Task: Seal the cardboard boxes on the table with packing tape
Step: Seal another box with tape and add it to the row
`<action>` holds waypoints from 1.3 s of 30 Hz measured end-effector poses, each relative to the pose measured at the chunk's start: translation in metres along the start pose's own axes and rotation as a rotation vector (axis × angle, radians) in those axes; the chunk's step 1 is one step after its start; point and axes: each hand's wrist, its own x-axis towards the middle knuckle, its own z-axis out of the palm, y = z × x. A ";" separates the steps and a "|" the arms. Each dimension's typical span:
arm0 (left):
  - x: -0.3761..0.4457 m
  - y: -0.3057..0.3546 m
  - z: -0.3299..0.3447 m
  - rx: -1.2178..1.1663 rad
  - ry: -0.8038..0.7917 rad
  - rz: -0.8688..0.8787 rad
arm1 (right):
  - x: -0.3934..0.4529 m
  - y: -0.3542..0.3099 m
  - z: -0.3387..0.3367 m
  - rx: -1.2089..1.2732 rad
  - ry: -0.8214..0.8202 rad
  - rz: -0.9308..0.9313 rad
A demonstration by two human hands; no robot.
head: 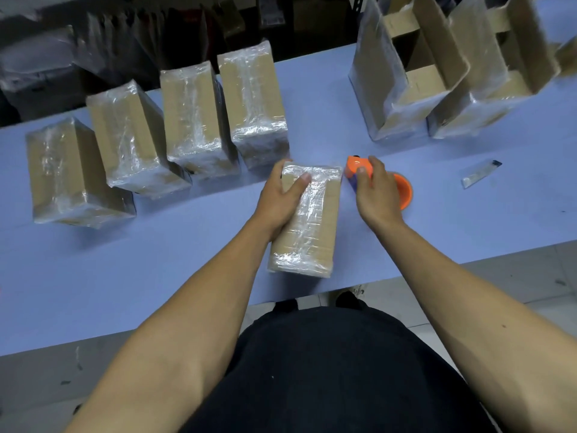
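Note:
A cardboard box [312,226] wrapped in clear tape lies lengthwise in the middle of the blue table [156,276]. My left hand [281,198] grips its far left corner, thumb laid across the top. My right hand [376,195] holds an orange tape dispenser [357,168] just right of the box's far end; the orange roll [404,190] shows behind my fingers. Several taped boxes [193,120] stand in a row at the left rear.
Two open cardboard boxes [412,73] with raised flaps stand at the back right. A small utility knife [479,175] lies on the table to the right. The table's front edge runs just before my body. Dark clutter lies behind the table.

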 end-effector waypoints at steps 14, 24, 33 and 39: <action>-0.002 0.007 -0.007 0.115 -0.104 -0.087 | 0.010 -0.013 -0.045 -0.144 0.088 -0.070; -0.002 0.076 0.002 0.132 0.195 0.201 | 0.002 -0.053 -0.077 -0.197 0.119 -0.404; -0.006 0.123 -0.010 -0.365 -0.119 0.019 | 0.000 -0.081 -0.088 0.047 -0.018 -0.635; -0.002 0.114 -0.011 -0.205 0.104 0.179 | 0.013 -0.079 -0.087 -0.107 -0.014 -0.742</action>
